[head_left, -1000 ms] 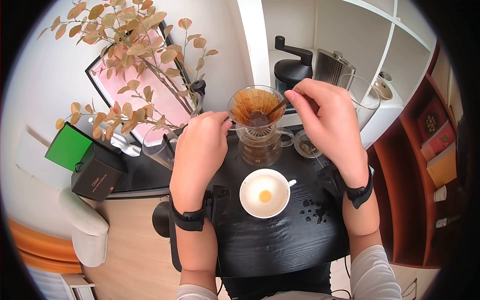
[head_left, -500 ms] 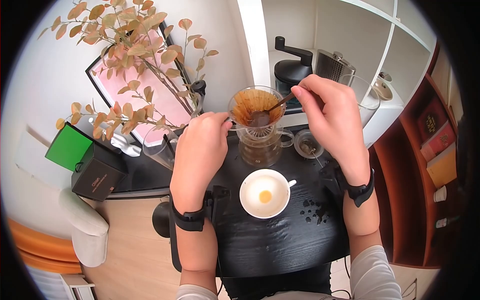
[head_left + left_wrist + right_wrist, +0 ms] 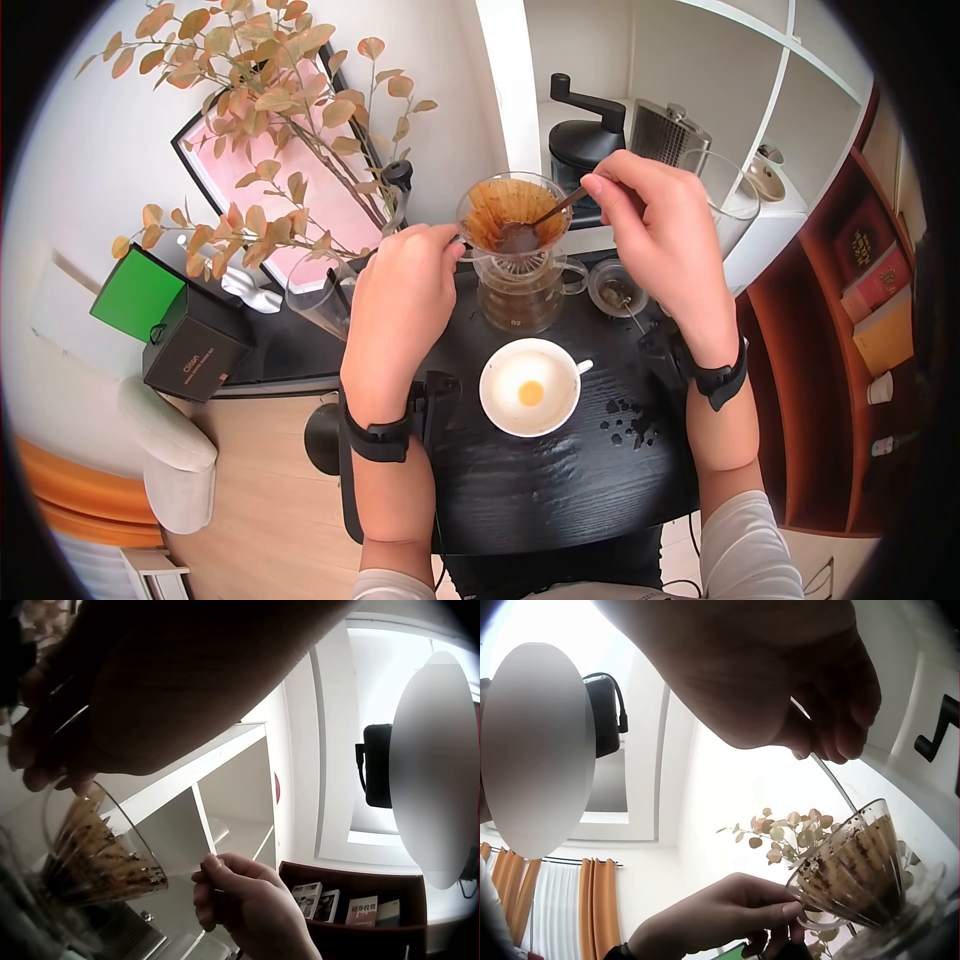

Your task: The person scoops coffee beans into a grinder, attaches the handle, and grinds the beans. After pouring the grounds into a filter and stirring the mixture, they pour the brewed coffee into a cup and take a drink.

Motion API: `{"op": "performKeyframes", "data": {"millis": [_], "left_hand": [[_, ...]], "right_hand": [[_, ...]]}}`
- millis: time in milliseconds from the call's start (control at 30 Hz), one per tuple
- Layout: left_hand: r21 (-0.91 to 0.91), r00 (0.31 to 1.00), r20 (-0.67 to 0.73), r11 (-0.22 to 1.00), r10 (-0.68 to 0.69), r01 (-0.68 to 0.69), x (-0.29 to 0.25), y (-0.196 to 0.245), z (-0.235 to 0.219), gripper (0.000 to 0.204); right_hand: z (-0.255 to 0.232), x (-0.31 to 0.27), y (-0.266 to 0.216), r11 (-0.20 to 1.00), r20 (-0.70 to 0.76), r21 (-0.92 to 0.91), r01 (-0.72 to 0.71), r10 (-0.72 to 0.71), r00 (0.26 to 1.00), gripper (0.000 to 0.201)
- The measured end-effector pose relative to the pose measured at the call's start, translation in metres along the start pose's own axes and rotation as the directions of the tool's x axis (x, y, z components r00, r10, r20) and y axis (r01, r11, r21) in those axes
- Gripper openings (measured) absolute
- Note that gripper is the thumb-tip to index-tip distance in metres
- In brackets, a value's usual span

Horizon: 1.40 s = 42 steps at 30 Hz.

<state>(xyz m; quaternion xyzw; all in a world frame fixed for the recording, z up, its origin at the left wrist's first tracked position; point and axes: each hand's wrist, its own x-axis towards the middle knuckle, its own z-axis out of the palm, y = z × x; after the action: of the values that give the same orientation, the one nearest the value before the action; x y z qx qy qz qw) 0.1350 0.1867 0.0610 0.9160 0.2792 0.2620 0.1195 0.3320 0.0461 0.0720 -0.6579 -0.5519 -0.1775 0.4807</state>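
A ribbed glass coffee dripper (image 3: 545,192) with a coffee-stained paper filter (image 3: 487,200) sits on a glass coffee server (image 3: 520,300). Dark wet coffee grounds (image 3: 517,238) lie at the bottom of the filter. On the dripper's left side, my left hand (image 3: 405,300) pinches its small glass handle (image 3: 821,924). My right hand (image 3: 665,235), above and right of the rim, holds a thin metal stick (image 3: 562,203) between thumb and fingers. The stick slants down into the filter, its lower end in the grounds and hidden. Nearer me stands a white cup (image 3: 505,410) with a little yellowish liquid.
A small glass dish (image 3: 617,288) stands right of the server. Water drops (image 3: 632,425) dot the black table (image 3: 560,500). Behind are a black hand grinder (image 3: 585,140) and a metal flask (image 3: 670,135). A glass vase (image 3: 312,295) with leafy branches and a black box (image 3: 200,340) are left.
My right hand has shifted slightly right and up, and the stick's lower part has moved within the filter. The left hand, dripper and cup have stayed put.
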Motion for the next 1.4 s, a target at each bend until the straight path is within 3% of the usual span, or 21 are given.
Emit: {"op": "performKeyframes", "data": {"millis": [167, 267, 367, 533, 733, 833, 967, 1033, 1267, 1333, 1400], "left_hand": [[0.001, 1.000, 0.006, 1.000, 0.004, -0.004, 0.000, -0.002, 0.001, 0.017], [0.011, 0.994, -0.072, 0.997, 0.082, -0.082, 0.000, -0.006, 0.004, 0.021], [0.022, 0.993, -0.072, 0.996, 0.088, -0.087, 0.000, -0.004, 0.003, 0.021], [0.023, 0.994, -0.069, 0.997, 0.079, -0.077, 0.000, -0.004, 0.003, 0.021], [0.010, 0.995, -0.064, 0.997, 0.078, -0.077, 0.000, -0.004, 0.003, 0.021], [0.018, 0.995, -0.061, 0.997, 0.082, -0.081, 0.001, -0.003, 0.002, 0.021], [0.010, 0.995, -0.061, 0.997, 0.073, -0.073, 0.000, -0.003, 0.002, 0.021], [0.017, 0.994, -0.064, 0.996, 0.084, -0.083, 0.000, -0.004, 0.003, 0.021], [0.022, 0.996, -0.049, 0.997, 0.070, -0.069, 0.001, -0.002, 0.002, 0.021], [0.033, 0.994, -0.063, 0.995, 0.091, -0.089, 0.000, -0.003, 0.003, 0.021], [0.032, 0.995, -0.058, 0.996, 0.086, -0.084, 0.001, -0.004, 0.003, 0.021]], "right_hand": [[-0.003, 0.001, -0.003, 0.999, 0.000, 0.041, -0.034, 0.034, 0.999, 0.014], [-0.004, 0.002, -0.007, 0.986, -0.027, 0.127, -0.105, 0.109, 0.994, 0.014], [-0.001, 0.001, -0.001, 0.996, -0.061, 0.077, -0.041, 0.046, 0.997, 0.013], [-0.004, 0.000, 0.002, 0.998, 0.063, -0.052, 0.045, -0.042, 0.997, 0.016], [-0.001, 0.001, -0.006, 0.991, -0.033, 0.109, -0.075, 0.079, 0.996, 0.012], [0.005, 0.000, -0.002, 0.995, -0.023, 0.095, 0.000, 0.003, 1.000, 0.013], [0.001, 0.001, -0.004, 0.999, 0.016, 0.047, 0.005, -0.006, 1.000, 0.013], [-0.003, 0.000, -0.006, 0.999, 0.108, 0.042, -0.031, 0.026, 0.994, 0.013], [-0.006, 0.001, -0.007, 0.997, 0.045, 0.077, -0.031, 0.028, 0.999, 0.014], [-0.004, 0.002, -0.006, 0.999, -0.022, 0.051, 0.004, -0.003, 1.000, 0.015], [-0.004, 0.001, -0.006, 1.000, 0.002, 0.008, 0.024, -0.024, 1.000, 0.015]]}}
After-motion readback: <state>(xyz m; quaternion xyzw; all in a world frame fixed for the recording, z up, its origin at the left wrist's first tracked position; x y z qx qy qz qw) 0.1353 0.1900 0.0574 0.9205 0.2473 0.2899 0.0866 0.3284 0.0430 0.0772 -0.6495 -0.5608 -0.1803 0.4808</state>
